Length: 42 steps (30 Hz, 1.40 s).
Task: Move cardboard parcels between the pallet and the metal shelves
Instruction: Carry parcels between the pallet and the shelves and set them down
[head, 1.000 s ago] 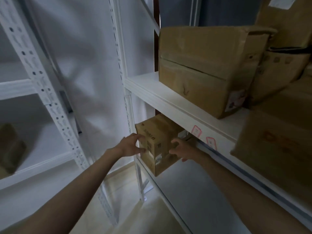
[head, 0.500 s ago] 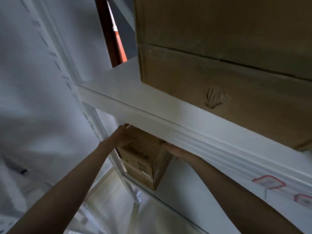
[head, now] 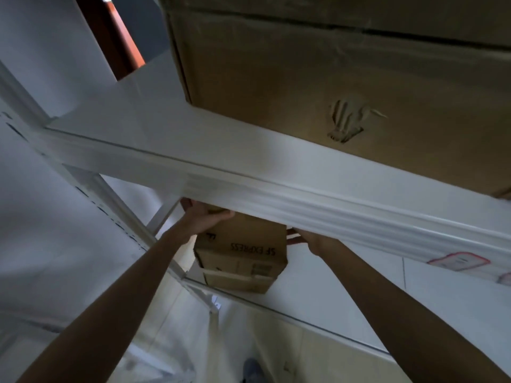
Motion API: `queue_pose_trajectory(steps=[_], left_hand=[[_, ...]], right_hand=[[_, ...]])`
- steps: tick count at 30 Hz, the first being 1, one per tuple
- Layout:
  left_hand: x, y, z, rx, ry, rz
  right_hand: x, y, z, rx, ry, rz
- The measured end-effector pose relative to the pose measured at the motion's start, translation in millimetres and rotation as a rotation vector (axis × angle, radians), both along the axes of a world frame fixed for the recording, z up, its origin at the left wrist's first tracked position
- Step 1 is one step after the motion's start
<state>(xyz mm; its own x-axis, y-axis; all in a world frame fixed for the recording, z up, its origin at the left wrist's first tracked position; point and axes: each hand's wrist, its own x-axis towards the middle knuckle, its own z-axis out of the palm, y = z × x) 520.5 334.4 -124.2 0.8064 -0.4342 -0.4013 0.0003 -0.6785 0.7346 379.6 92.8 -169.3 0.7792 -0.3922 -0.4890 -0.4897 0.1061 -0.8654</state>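
Note:
A small cardboard parcel [head: 243, 252] printed "SF EXPRESS" sits at the left front corner of a lower white metal shelf [head: 345, 294]. My left hand [head: 203, 217] grips the parcel's top left edge, thumb lying across its top. My right hand [head: 307, 240] is against the parcel's right side, its fingers partly hidden under the upper shelf's front beam [head: 249, 186]. A large cardboard box [head: 331, 87] with a dent in its face stands on the upper shelf, close above my view.
A perforated white upright [head: 116, 214] of the rack runs down beside my left arm. Red-bordered labels [head: 459, 261] are stuck on the beam at the right. A pale floor and a dark shoe [head: 253, 369] show below.
My view has closed in under the upper shelf. The parcel has turned and slid further onto the lower shelf, and both hands have stayed on its sides.

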Motion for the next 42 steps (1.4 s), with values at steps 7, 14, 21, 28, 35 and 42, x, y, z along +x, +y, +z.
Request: queue_pose_trajectory(steps=[7,14,21,28,35,42], left_hand=[[-56.1,-48.8,15.7,-0.063,-0.096,-0.162],[-139.7,-106.5,23.1,0.013,-0.194,-0.189],[-217.9,-156.5,9.4,-0.089,-0.126,-0.281],[-225.2,-173.1,-19.6,-0.005,-0.111,-0.414],[-176.5,-133.2,-50.3,0.133,-0.256,-0.363],[-119.6,-79.5,-93.9,0.135,0.252,-0.066]], right_hand=[[-47.2,-11.3,30.3,-0.143,0.103,0.097],[-138.3,-54.1,22.0,-0.137,0.056,0.023],[-242.3,-99.4,0.8,-0.070,0.123,-0.172],[-283.1,-104.9,-14.1,0.032,0.140,-0.270],[-276.2,-88.2,-31.2,0.061,0.165,-0.350],[-264.4,-58.1,-48.2,0.085,0.228,-0.554]])
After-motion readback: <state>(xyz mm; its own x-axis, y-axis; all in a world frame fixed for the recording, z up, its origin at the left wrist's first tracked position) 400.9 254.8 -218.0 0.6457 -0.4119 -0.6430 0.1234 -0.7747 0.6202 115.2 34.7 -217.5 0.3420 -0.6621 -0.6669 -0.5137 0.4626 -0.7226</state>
